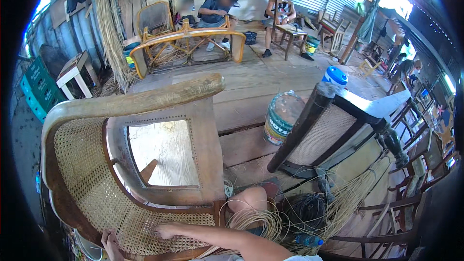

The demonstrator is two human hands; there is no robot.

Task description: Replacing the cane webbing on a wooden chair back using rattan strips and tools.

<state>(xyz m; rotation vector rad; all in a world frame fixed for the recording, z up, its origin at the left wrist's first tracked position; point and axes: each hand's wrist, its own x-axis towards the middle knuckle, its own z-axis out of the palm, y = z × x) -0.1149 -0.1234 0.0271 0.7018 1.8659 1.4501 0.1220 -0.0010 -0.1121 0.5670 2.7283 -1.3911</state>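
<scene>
A wooden chair (145, 97) with a curved frame fills the left and front, its back covered in woven cane mesh (92, 179). The seat frame has a square opening ringed with small holes. My right hand (166, 231) reaches across from the lower right and rests on the mesh, fingers pinched together; anything between them is too small to see. At the lower rim of the same mesh, my left hand (110, 242) has its fingers bent and close together against the weave. Whatever it grips is hidden. Beside my knee lies a loose coil of cane strands (261, 224).
A paint bucket (282, 118) and a dark wooden chair (314, 135) on its side stand to the right. A dark coil (304, 210) and a plastic bottle (309, 240) lie nearby. Two people work at the back, behind a rattan bench frame (188, 34). Green crates (41, 87) stand left.
</scene>
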